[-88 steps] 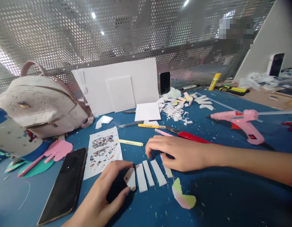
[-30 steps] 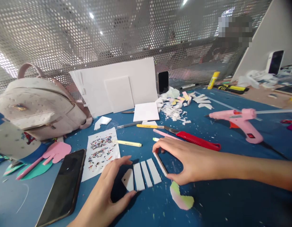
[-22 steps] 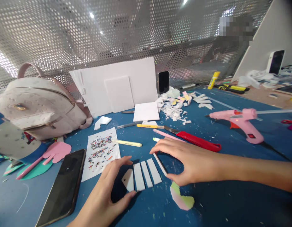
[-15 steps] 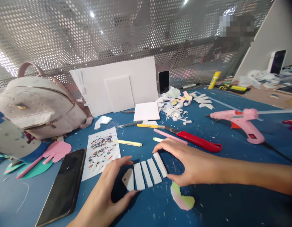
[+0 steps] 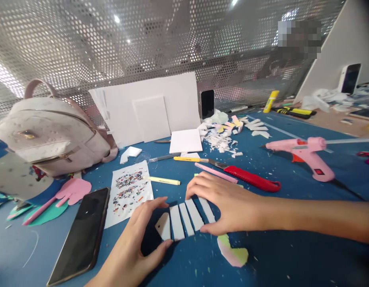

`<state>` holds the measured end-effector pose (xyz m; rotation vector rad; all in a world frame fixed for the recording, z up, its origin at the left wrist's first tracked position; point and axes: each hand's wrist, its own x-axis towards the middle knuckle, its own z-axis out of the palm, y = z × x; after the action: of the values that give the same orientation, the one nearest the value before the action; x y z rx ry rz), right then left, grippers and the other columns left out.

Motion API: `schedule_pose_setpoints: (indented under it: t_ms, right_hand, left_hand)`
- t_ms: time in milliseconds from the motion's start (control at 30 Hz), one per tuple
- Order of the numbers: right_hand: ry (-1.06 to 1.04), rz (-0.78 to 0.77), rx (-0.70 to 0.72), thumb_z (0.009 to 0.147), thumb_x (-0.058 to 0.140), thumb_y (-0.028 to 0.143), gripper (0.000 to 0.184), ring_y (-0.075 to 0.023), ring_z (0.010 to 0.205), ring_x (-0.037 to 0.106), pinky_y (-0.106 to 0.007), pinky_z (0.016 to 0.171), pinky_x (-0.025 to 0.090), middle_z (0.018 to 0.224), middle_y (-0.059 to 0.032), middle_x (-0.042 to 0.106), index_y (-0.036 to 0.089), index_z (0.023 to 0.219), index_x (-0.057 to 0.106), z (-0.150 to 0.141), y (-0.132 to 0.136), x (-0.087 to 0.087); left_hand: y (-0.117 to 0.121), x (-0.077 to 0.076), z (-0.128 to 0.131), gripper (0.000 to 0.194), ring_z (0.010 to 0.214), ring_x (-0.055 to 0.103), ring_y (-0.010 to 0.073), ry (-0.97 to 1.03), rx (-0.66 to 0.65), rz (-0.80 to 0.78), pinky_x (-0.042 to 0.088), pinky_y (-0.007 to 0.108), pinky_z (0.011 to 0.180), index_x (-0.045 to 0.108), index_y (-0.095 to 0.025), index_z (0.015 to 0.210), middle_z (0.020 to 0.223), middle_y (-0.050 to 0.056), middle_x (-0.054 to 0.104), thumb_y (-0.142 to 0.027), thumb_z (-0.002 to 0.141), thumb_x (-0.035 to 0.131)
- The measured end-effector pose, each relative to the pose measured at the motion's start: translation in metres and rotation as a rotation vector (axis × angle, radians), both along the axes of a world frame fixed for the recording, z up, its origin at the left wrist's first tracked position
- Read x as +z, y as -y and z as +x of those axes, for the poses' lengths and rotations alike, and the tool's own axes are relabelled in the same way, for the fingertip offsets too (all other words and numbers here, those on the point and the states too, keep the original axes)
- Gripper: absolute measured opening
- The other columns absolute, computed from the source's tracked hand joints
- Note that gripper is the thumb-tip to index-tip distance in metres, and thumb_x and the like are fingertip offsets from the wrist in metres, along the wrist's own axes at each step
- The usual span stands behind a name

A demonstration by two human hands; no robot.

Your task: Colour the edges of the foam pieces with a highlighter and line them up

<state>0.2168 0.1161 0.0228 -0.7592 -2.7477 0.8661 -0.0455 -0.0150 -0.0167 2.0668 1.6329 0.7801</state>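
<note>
Several white foam-board strips [image 5: 177,223] lie side by side in a fanned row on the blue table. At the row's left end is a pointed white piece [image 5: 164,227] with a black dot. My left hand [image 5: 142,239] curves around that pointed piece, its fingers apart and its thumb tip beside the piece's lower edge. My right hand [image 5: 223,201] reaches over the row, with fingers and thumb at the two ends of one white strip [image 5: 194,215]. Partly under that hand's arch lies the rightmost strip [image 5: 207,210]. A green-pink curved piece [image 5: 232,251] lies below.
Around the row are a black phone [image 5: 79,235], a sheet with colourful bits [image 5: 129,215], a yellow marker [image 5: 165,181], a red-handled knife [image 5: 253,178] and a pink glue gun [image 5: 304,151]. White scraps [image 5: 220,141], a backpack [image 5: 53,131] and white boards [image 5: 181,103] stand or lie behind.
My right hand has let go of the rightmost strip and shifted left to the strip beside it. My left hand has hardly moved.
</note>
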Motion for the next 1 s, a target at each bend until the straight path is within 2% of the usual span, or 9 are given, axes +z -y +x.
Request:
schedule_pose_setpoints:
  t_ms: [67,200,300,367,433,567,633,833,1000]
  right_hand:
    - [-0.050,-0.164,0.006,0.079,0.078,0.045,0.052,-0.0272,0.122,0.054,-0.042,0.104,0.047,0.130,-0.0061,0.058,0.026,0.125,0.063,0.003,-0.003,0.006]
    - [-0.129,-0.625,0.063,0.092,0.056,0.054,0.047,-0.0231,0.106,0.063,-0.033,0.086,0.052,0.124,-0.0044,0.064,0.029,0.132,0.062,0.011,-0.007,0.019]
    - [-0.167,-0.732,0.085,0.095,0.040,0.059,0.055,-0.0227,0.102,0.064,-0.034,0.083,0.053,0.120,-0.0073,0.066,0.024,0.134,0.058,0.013,-0.006,0.025]
    - [-0.163,-0.673,0.077,0.096,0.040,0.061,0.055,-0.0230,0.100,0.063,-0.036,0.084,0.053,0.120,-0.0082,0.065,0.024,0.133,0.059,0.013,-0.005,0.025]
    - [-0.148,-0.515,0.046,0.094,0.055,0.057,0.048,-0.0254,0.110,0.060,-0.039,0.095,0.050,0.124,-0.0070,0.062,0.026,0.129,0.061,0.011,-0.003,0.024]
    - [-0.052,0.089,0.045,0.081,0.077,0.050,0.051,-0.0323,0.121,0.049,-0.052,0.113,0.035,0.128,-0.0098,0.059,0.020,0.122,0.065,0.007,0.000,0.011]
    - [0.008,0.269,0.091,0.082,0.077,0.054,0.054,-0.0330,0.116,0.050,-0.055,0.112,0.035,0.124,-0.0118,0.060,0.016,0.120,0.066,0.006,0.000,0.003]
    - [0.030,0.347,0.130,0.084,0.076,0.059,0.059,-0.0323,0.114,0.051,-0.057,0.110,0.036,0.124,-0.0113,0.061,0.014,0.121,0.067,0.005,-0.004,-0.013]
    - [0.035,0.333,0.132,0.086,0.073,0.060,0.061,-0.0319,0.116,0.050,-0.056,0.108,0.039,0.125,-0.0108,0.060,0.016,0.126,0.064,0.007,-0.003,-0.010]
  left_hand:
    - [-0.001,0.000,-0.001,0.055,0.135,0.055,0.0248,-0.007,-0.024,0.010,0.047,0.047,0.115,0.032,-0.043,0.148,0.142,0.004,0.056,-0.038,0.100,0.056]
    - [-0.003,-0.001,-0.005,0.056,0.132,0.058,0.0205,-0.017,-0.061,0.041,0.050,0.039,0.113,0.030,-0.045,0.149,0.140,0.001,0.058,-0.039,0.099,0.057]
    - [-0.003,-0.001,-0.005,0.055,0.133,0.057,0.0187,-0.013,-0.034,0.039,0.049,0.038,0.114,0.029,-0.045,0.149,0.141,0.000,0.058,-0.039,0.100,0.054]
    - [-0.003,0.000,-0.004,0.055,0.134,0.057,0.0184,-0.012,-0.041,0.040,0.050,0.037,0.113,0.029,-0.046,0.149,0.141,-0.001,0.058,-0.039,0.100,0.054]
    - [-0.002,0.000,-0.003,0.055,0.134,0.056,0.0189,-0.012,-0.038,0.035,0.050,0.038,0.113,0.030,-0.046,0.148,0.141,-0.001,0.058,-0.039,0.100,0.055]
    - [0.000,0.001,0.000,0.052,0.135,0.055,0.0206,-0.002,0.020,0.011,0.047,0.042,0.117,0.033,-0.046,0.146,0.142,-0.001,0.057,-0.038,0.100,0.054]
    - [0.000,0.001,0.000,0.051,0.136,0.054,0.0197,0.001,0.019,0.010,0.046,0.040,0.117,0.033,-0.046,0.146,0.142,-0.002,0.057,-0.037,0.100,0.053]
    - [-0.001,0.003,0.000,0.050,0.136,0.053,0.0139,0.002,-0.006,-0.001,0.043,0.031,0.118,0.031,-0.049,0.146,0.142,-0.007,0.056,-0.039,0.101,0.052]
    - [0.002,0.006,0.004,0.048,0.137,0.050,0.0119,0.016,0.022,-0.032,0.037,0.029,0.121,0.032,-0.051,0.144,0.142,-0.009,0.055,-0.040,0.102,0.050]
